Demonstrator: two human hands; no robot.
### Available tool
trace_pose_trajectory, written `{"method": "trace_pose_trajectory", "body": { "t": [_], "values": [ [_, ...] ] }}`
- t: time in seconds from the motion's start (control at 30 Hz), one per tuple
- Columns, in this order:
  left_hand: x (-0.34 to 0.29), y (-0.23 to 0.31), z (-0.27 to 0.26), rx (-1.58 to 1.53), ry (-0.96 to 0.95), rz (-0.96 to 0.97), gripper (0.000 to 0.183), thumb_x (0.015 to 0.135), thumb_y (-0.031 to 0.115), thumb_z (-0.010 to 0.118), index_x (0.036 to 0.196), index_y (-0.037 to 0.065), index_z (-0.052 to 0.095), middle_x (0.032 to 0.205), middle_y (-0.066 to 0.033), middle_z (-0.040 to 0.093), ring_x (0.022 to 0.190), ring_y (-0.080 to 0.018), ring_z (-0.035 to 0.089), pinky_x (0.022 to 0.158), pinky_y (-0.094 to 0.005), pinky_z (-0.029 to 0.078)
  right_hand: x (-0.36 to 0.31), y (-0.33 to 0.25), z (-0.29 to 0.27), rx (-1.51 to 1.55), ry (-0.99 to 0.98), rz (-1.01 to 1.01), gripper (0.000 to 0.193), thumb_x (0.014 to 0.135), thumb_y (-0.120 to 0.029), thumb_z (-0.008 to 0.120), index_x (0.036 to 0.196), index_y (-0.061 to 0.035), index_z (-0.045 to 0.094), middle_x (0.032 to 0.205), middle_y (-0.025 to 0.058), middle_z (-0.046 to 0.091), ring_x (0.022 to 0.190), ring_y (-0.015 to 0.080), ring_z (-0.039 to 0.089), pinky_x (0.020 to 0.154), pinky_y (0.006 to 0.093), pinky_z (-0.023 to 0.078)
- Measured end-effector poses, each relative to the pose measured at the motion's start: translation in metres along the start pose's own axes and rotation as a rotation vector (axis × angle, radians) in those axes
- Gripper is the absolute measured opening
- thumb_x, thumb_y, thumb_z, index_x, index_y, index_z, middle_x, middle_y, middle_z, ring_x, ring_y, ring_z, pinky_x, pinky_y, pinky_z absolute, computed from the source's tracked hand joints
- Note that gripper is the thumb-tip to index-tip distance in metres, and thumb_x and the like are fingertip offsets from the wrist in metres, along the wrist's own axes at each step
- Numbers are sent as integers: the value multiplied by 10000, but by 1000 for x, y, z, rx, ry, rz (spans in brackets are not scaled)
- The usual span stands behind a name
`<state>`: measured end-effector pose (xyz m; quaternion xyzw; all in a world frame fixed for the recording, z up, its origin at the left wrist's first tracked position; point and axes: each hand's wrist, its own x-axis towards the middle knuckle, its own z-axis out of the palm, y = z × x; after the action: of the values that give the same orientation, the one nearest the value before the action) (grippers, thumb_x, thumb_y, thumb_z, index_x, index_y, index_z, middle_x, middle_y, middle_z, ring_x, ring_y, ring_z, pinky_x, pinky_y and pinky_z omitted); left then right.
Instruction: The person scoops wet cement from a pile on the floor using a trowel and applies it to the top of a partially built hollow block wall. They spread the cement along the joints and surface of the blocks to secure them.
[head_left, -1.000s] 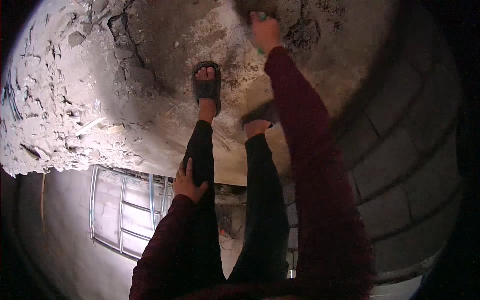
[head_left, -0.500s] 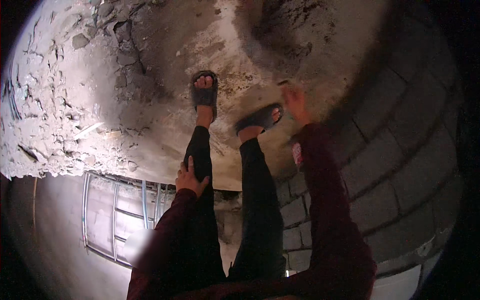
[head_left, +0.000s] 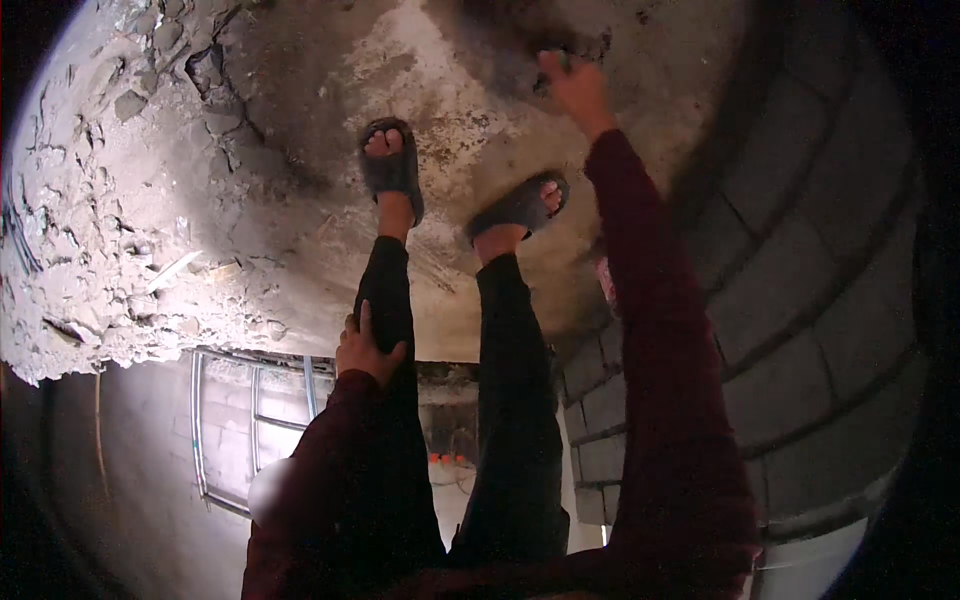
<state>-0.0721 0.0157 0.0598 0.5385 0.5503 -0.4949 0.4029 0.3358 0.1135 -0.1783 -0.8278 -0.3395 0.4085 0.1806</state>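
A bare right hand [head_left: 582, 95] extends over a stained floor [head_left: 310, 235] near the top of the frame, right of centre, as I look through the head camera from my distant post. A small dark thing [head_left: 541, 88] shows at its bent fingers, on their left side. Blur hides its shape, and I cannot tell whether the hand grips it or whether it lies beyond the fingertips. A dark smear [head_left: 500, 30] runs from there to the top edge. The maroon right sleeve [head_left: 665, 310] fills the right of centre down to the lower edge.

Left of centre, I find the left hand [head_left: 370, 350] resting on the black left trouser leg [head_left: 385, 275], its fingers parted and laid on the cloth rather than closed around anything. Its sleeve [head_left: 315, 450] rises from the lower left.

In the upper centre, the left slide [head_left: 396, 175] points to the top of the frame; the right slide [head_left: 515, 208], nearer the right arm, turns toward the upper right. Bare toes show in both.

Broken rubble [head_left: 130, 180] covers the upper left, with a pale strip [head_left: 172, 272] lying across it at mid-left. Below, at lower left, I see a metal frame [head_left: 198, 430]. A grey block wall [head_left: 780, 260] curves down the right. A red-and-pale item [head_left: 606, 280], partly hidden, shows just beside the right sleeve.
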Motion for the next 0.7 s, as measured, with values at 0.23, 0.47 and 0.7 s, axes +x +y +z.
{"method": "trace_pose_trajectory", "body": {
  "t": [0.23,0.47,0.7],
  "values": [
    [1,-7,4,13,16,12,987,653,441,690,1423,142,149,1322,-269,339,1129,-421,443,908,-456,420,-57,20,-71,1070,-407,486,422,903,-476,447,917,-67,549,555,-25,406,422,82,346,428,245,293],
    [2,-13,8,-43,42,38,989,652,442,691,1424,148,146,1323,-260,337,1137,-416,434,917,-454,409,-106,-43,-112,870,-33,454,432,926,-458,395,905,-50,533,584,14,460,464,123,423,469,278,372],
    [6,-10,3,6,13,42,975,665,433,681,1422,123,150,1297,-249,359,1123,-406,445,910,-449,417,-87,78,-34,-408,87,222,543,898,-460,407,996,50,567,854,283,601,833,450,573,723,511,452]
  ]
}}
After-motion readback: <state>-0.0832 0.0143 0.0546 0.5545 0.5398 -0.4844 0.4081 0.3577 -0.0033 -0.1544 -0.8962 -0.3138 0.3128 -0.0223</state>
